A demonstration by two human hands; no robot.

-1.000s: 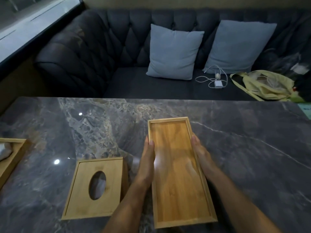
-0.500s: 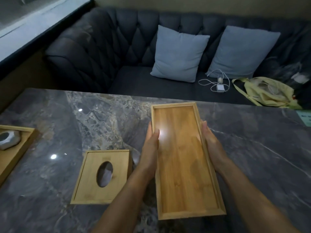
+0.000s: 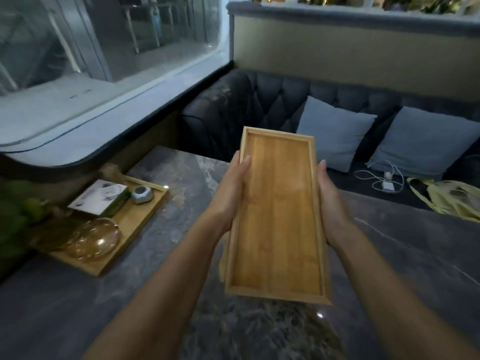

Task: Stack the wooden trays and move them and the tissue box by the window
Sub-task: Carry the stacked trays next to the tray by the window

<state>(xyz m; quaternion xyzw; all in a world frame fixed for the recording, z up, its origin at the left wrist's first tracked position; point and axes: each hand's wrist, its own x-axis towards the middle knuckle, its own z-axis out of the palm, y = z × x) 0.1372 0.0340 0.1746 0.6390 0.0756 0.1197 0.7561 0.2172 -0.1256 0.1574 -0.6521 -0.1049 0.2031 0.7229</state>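
Observation:
I hold a long, empty wooden tray (image 3: 278,214) in the air above the marble table (image 3: 415,255). My left hand (image 3: 232,193) grips its left long side and my right hand (image 3: 330,201) grips its right long side. A second wooden tray (image 3: 135,224) lies on the table at the left near the window (image 3: 104,48); it carries a white box, a small silver holder and an amber glass dish. A sliver of pale wood shows under the held tray's left edge. The tissue box is not visible.
A dark tufted sofa (image 3: 259,100) with two grey cushions (image 3: 335,133) runs behind the table. A white charger cable (image 3: 381,178) and a yellow bag (image 3: 446,198) lie on its seat. Green leaves (image 3: 15,219) blur at the far left.
The tray has risen off the table in both hands. The view has swung up and left, bringing in the window and the loaded tray, and the tissue box has dropped out of sight.

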